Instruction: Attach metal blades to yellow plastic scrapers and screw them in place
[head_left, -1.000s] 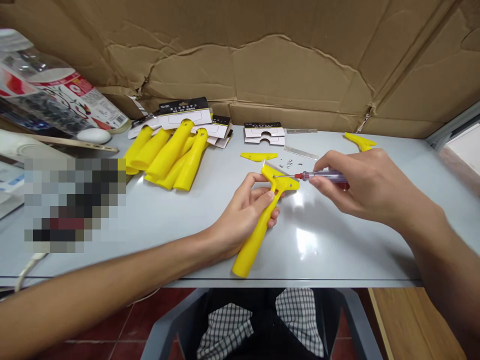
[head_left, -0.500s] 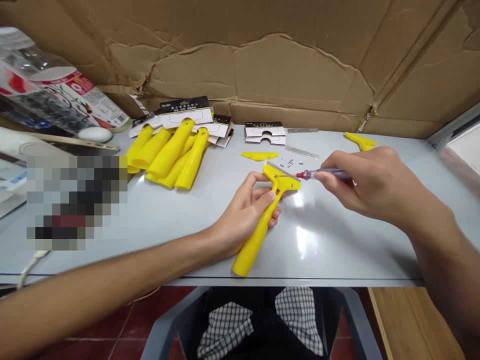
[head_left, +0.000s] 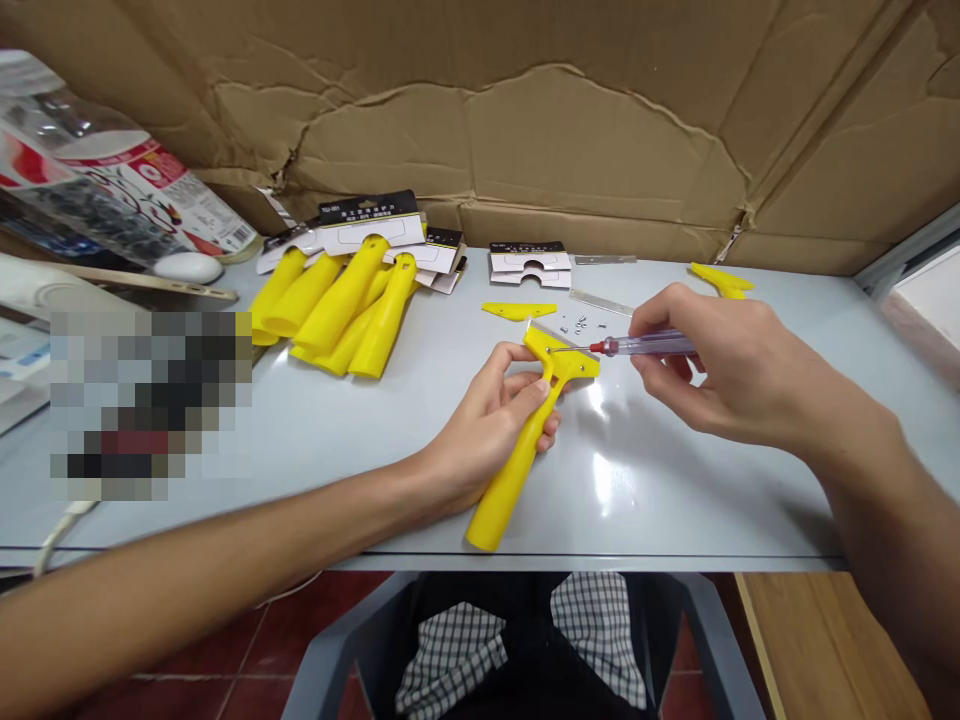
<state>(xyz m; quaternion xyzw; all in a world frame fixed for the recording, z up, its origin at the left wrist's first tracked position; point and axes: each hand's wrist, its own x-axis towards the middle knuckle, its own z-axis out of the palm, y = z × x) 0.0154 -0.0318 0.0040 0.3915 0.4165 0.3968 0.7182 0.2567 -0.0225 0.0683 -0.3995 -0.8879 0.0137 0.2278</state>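
Note:
My left hand [head_left: 499,415] is closed round the neck of a yellow scraper [head_left: 517,465], whose handle slants down toward the table's front edge. Two small screws show in the scraper's wide head. In my right hand [head_left: 720,370] is a screwdriver [head_left: 649,344] with a clear handle and a red collar. Its thin shaft points left, and the tip meets the left screw [head_left: 548,350]. Just beyond the scraper head lie several loose screws [head_left: 580,325], a yellow clamp strip [head_left: 519,311] and a metal blade [head_left: 600,302].
Several yellow scraper handles [head_left: 379,320] with black-and-white cards lie at the left. Folded cards [head_left: 529,262] and another blade [head_left: 605,260] are at the back. Another yellow scraper [head_left: 720,278] lies beyond my right hand. Plastic bottles [head_left: 161,190] lean by the cardboard wall [head_left: 585,150].
The fingers of my right hand have shifted and loosened a little on the screwdriver handle. The tip stays at the left screw, and the scraper is held in the same place.

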